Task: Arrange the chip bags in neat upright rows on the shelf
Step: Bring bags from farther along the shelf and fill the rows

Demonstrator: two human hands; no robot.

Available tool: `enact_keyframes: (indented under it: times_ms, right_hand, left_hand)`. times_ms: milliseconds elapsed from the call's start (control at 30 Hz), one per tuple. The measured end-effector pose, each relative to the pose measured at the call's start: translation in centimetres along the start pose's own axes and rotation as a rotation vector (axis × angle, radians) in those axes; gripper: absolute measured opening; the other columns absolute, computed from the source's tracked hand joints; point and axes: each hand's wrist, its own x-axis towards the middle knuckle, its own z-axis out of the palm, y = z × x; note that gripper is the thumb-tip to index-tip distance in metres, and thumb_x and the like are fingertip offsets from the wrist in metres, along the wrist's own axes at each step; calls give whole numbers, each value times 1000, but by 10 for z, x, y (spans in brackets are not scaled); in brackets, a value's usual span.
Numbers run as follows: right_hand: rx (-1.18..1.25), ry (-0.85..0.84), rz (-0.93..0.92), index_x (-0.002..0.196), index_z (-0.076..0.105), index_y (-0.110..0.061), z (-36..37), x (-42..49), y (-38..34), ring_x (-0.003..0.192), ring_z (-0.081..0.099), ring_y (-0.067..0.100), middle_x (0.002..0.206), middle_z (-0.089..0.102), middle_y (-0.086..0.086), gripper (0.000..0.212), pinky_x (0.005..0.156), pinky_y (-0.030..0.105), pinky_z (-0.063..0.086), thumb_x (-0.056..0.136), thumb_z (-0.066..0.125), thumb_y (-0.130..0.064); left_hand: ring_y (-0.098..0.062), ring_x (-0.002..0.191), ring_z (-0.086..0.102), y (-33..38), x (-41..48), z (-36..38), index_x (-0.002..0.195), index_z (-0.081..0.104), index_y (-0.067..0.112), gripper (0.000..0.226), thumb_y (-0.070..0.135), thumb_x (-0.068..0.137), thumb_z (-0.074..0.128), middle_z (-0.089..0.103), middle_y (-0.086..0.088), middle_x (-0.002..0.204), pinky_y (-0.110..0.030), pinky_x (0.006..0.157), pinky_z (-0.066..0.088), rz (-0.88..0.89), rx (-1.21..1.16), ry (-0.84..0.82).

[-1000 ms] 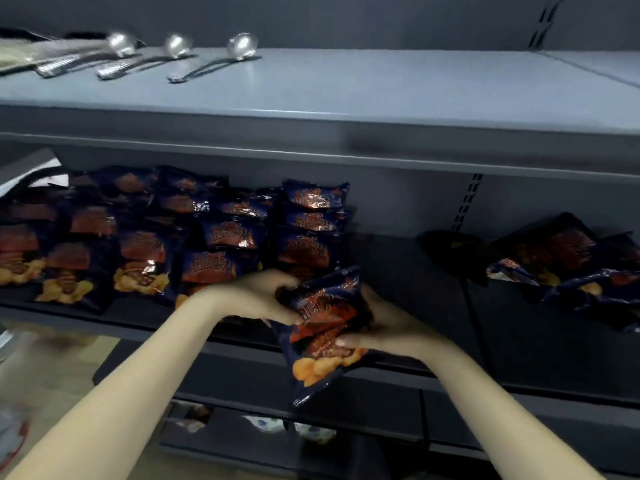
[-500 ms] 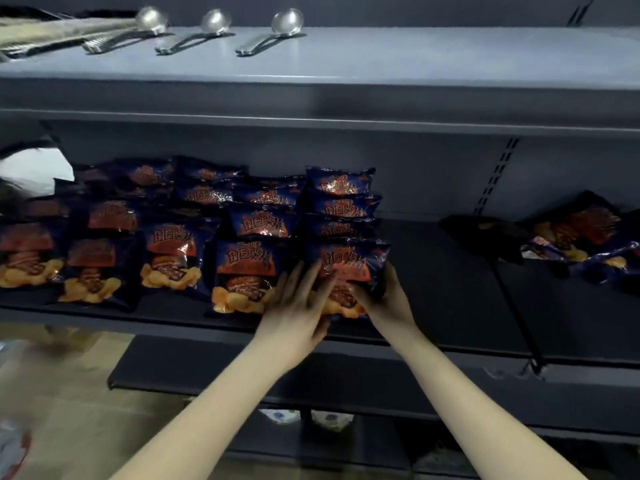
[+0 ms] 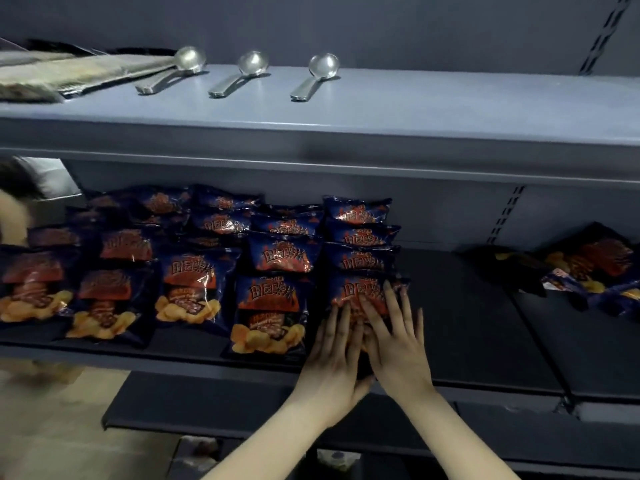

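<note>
Several dark blue chip bags with orange print stand in rows on the dark middle shelf [image 3: 464, 327]. The front bag of the rightmost row [image 3: 360, 289] leans upright at the shelf's front. My left hand [image 3: 334, 355] and my right hand [image 3: 394, 337] lie flat on its lower half with straight fingers, side by side and partly overlapping. They cover the bag's bottom. The neighbouring front bag [image 3: 268, 313] stands just left of my hands. A loose heap of chip bags [image 3: 595, 271] lies at the far right of the shelf.
Three metal ladles [image 3: 313, 76] and flat packets [image 3: 69, 74] lie on the grey upper shelf [image 3: 415, 109]. A bare stretch of dark shelf separates the rows from the heap. A lower shelf [image 3: 207, 403] juts out below. Part of another person [image 3: 14, 209] shows at the left edge.
A second ago both hands held the bag in the air before the shelf. It now stands at the front of the rightmost row, and both hands have flattened onto its face.
</note>
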Motion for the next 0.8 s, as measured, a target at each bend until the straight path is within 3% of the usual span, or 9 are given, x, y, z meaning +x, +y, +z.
enact_keyframes:
  times_ms: [133,200,367,500,533,633,700,800]
  right_hand:
    - [-13,-33,27,147,5,-38,2,3,-3,146,-5,26,159,1,2,56,113,57,11,94,22,-41]
    - [-36,-58,36,147,2,-39,2,8,-5,146,-6,27,159,-3,1,56,113,55,8,94,20,-42]
    - [-79,-137,49,138,-24,-49,5,9,-5,139,-32,17,149,-37,-11,60,114,48,-11,97,19,-41]
    - [-90,-168,71,134,-31,-51,5,10,-3,137,-36,15,145,-42,-15,62,114,47,-11,96,17,-41]
    - [-86,-170,72,133,-32,-52,4,12,-2,136,-36,15,145,-42,-15,61,114,47,-11,95,15,-41]
    - [-77,-183,68,129,-35,-54,1,15,1,135,-37,14,142,-45,-17,60,113,46,-13,91,10,-43]
    - [-79,-195,66,130,-33,-54,3,14,0,135,-37,14,143,-44,-17,58,113,46,-14,91,10,-43]
    - [-91,-213,79,131,-31,-53,4,10,-2,135,-38,14,145,-41,-15,57,112,47,-15,91,9,-45]
  left_hand:
    - [-38,137,26,-6,2,12,138,39,2,80,58,81,45,27,-24,148,-52,108,14,-3,-7,0]
    - [-37,136,27,-9,5,13,138,41,2,81,60,81,44,29,-23,147,-50,107,15,-14,-11,-6]
    - [-36,134,31,-10,7,16,136,42,2,86,63,77,56,31,-22,146,-49,105,16,3,-19,29]
    - [-36,134,31,-7,11,9,136,44,3,81,61,81,40,32,-23,145,-47,104,19,-15,-48,-60]
    - [-38,137,23,-7,14,6,140,37,3,82,61,82,32,24,-24,148,-48,106,14,-24,-51,-78]
    - [-35,134,-31,-6,20,7,145,-15,6,84,59,84,9,-32,-17,147,-46,111,-15,16,-67,-106]
    - [-31,130,-41,-7,19,10,140,-27,9,82,60,86,8,-43,-13,142,-43,113,-17,13,-78,-154]
    - [-32,130,-40,-6,15,11,139,-28,9,81,59,87,7,-43,-14,141,-44,114,-15,-13,-70,-182]
